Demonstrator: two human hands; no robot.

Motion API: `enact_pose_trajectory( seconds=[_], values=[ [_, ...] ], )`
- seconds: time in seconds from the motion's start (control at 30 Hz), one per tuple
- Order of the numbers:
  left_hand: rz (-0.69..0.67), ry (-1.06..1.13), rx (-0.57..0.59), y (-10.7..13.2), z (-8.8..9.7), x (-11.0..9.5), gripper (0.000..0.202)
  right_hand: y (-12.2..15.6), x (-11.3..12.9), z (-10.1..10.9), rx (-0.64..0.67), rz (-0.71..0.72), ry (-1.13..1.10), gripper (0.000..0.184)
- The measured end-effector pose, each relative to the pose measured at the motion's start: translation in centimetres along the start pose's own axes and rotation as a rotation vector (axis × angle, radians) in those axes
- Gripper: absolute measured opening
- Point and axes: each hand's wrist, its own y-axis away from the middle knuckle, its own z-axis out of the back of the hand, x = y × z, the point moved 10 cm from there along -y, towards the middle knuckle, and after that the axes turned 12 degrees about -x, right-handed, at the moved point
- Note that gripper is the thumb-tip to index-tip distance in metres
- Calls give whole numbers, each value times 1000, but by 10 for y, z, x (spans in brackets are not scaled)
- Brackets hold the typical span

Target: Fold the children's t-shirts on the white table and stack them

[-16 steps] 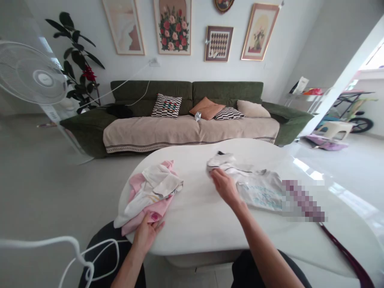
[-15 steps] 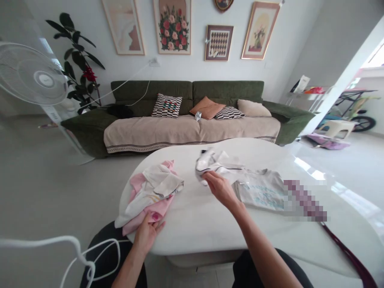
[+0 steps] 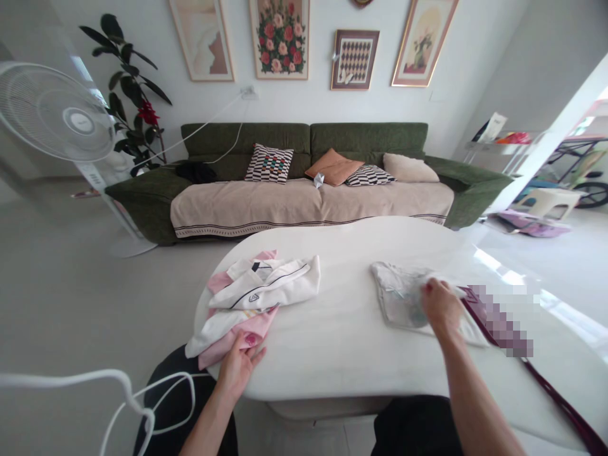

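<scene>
On the left of the table lies a pile of clothes: a white polo shirt (image 3: 285,288) with dark piping on top, over white and pink garments (image 3: 259,326). My left hand (image 3: 237,367) rests at the pile's near edge, touching the pink cloth, with its fingers stretched and apart. Over on the right, my right hand (image 3: 443,309) is closed on a pale grey T-shirt (image 3: 401,301) and bunches its cloth. The fingertips are blurred and partly hidden. Just right of this hand lies a dark red strap (image 3: 553,389) with a blurred-out part.
The white table (image 3: 342,354) has rounded edges. A green sofa (image 3: 266,139) with cushions stands behind it. At the left are a standing fan (image 3: 78,120), a plant (image 3: 130,82) and a looped white cable (image 3: 126,392) near my left leg.
The white polo shirt has gone from my right hand onto the left pile. My right hand has moved right to the grey T-shirt, now bunched. My left hand stays by the pink cloth.
</scene>
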Motion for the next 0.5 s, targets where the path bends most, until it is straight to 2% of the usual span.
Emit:
enact_pose_trajectory(
  seconds=[0.03,0.07,0.1,0.13,0.17,0.2,0.23,0.27,0.3,0.33,0.4,0.47,0.5],
  values=[
    [-1,-1,-10,0,1,0,8,16,56,18,-71,222,-165,30],
    [-1,-4,-22,-1,1,0,8,40,110,35,-80,442,-347,28],
    [-2,-6,-31,-1,1,0,8,68,155,49,-25,648,-516,28],
    [-2,-10,-34,-1,1,-1,8,95,190,60,78,829,-644,28],
    [-1,-13,-34,0,0,-1,8,112,209,69,145,922,-741,27],
    [-2,-19,-29,1,-1,-2,9,118,214,73,189,947,-806,28],
    [0,-32,-18,3,-2,-3,9,112,205,72,191,905,-824,29],
    [0,-50,-6,6,-3,-3,10,97,184,64,160,812,-790,31],
    [2,-84,-1,9,-1,-3,10,76,151,51,107,683,-713,33],
    [4,-140,3,13,1,-3,11,55,111,32,67,567,-564,34],
    [7,-336,53,24,2,2,12,20,21,-14,93,358,-186,41],
    [-64,-554,171,37,-11,4,12,-2,-73,-49,140,81,109,52],
    [-153,-622,244,45,-26,1,9,-6,-107,-60,155,-26,180,58]
  ],
)
